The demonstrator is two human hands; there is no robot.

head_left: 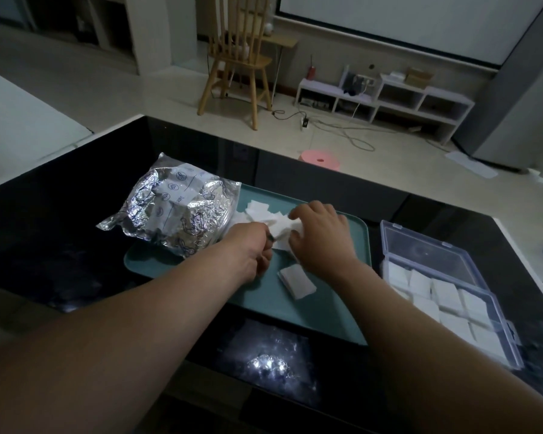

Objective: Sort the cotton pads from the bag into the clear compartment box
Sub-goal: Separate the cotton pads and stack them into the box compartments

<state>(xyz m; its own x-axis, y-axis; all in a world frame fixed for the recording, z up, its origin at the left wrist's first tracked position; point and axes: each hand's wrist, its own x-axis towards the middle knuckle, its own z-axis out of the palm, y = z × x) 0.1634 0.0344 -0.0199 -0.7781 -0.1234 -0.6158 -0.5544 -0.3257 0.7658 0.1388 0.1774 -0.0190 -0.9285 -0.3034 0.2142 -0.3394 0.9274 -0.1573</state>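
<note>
A crinkled silver bag (173, 211) lies on the left end of a teal tray (326, 314). Loose white cotton pads (257, 211) are heaped on the tray beside the bag's mouth. My left hand (248, 249) and my right hand (320, 236) both hold a small bunch of pads (281, 228) between them above the heap. A short stack of pads (297, 281) lies on the tray just below my hands. The clear compartment box (445, 289) sits right of the tray with its lid open, and its compartments hold white pads.
Tray and box rest on a glossy black table (60, 245) that reflects a ceiling light. Beyond the far edge are a pink stool (319, 159), a wooden chair (235, 57), a low white shelf (386, 98) and cables on the floor.
</note>
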